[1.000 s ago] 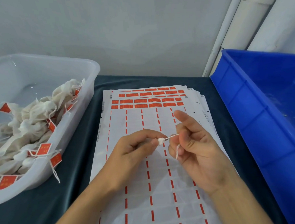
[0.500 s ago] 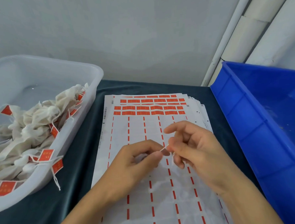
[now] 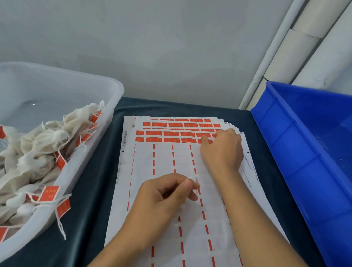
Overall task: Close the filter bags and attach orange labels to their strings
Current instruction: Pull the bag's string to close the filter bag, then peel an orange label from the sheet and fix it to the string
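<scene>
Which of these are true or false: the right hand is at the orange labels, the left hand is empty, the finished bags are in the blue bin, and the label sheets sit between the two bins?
1. The right hand is at the remaining orange labels at the far end of the sheet. True.
2. The left hand is empty. False: it pinches a white string between thumb and fingers.
3. The labelled filter bags lie in the blue bin. False: they lie in the clear bin on the left.
4. The label sheets lie between the two bins. True.
</scene>
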Tool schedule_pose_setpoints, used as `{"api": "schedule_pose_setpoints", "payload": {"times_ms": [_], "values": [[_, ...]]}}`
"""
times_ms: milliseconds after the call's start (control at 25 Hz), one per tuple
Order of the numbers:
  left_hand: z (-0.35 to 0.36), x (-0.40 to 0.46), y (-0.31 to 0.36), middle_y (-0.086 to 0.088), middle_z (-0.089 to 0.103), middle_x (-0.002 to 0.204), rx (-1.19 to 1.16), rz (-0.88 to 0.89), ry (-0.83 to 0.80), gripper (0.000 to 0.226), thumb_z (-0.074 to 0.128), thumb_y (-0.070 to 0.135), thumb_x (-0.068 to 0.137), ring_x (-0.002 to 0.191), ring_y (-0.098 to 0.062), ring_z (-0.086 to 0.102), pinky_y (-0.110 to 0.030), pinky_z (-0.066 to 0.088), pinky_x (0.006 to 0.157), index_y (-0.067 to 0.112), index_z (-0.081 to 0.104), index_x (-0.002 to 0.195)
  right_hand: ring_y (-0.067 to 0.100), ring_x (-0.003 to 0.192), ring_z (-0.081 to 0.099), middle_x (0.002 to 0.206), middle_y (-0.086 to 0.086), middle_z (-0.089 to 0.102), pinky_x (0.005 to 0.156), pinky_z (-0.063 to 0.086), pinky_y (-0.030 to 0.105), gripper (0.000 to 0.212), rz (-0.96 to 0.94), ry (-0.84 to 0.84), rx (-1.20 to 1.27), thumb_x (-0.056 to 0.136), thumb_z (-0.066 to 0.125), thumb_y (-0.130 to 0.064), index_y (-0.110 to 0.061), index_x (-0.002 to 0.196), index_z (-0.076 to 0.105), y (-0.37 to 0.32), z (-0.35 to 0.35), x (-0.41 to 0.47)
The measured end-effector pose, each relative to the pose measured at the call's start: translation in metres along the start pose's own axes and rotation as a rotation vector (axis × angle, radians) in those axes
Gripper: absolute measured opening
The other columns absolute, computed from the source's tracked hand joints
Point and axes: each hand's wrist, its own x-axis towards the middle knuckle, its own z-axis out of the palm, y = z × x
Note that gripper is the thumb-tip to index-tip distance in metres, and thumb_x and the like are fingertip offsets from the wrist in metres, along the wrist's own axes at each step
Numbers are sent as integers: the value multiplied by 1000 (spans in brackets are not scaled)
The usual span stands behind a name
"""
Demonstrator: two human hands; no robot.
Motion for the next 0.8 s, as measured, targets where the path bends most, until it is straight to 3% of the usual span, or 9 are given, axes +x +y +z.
{"api": "schedule_pose_setpoints", "payload": {"times_ms": [320,640,800], "values": [[2,3,-5,16,78,91,-16,-5,14,34,51,67,83,91,-8,69,-26,58,80,48,77,94,18,105,61,122,1,68,85,56,35,53,-90,91,-19,95,59,-61,-16,119,73,3,3,-17],[3,4,-8,16,78,93,13,-28,-2,31,53,62,87,92,-10,70,-27,58,82,46,78,94,15,85,67,111,-3,74,77,61,32,34,7,-33,116,96,66,-50,-20,103,80,0,-6,-12],[3,3,-7,17,78,92,14,-27,-12,30,52,63,88,93,-8,70,-25,58,83,47,77,93,7,68,61,101,-7,77,56,36,13,25,43,-101,208,97,67,-47,-26,88,78,5,-14,-5]]}}
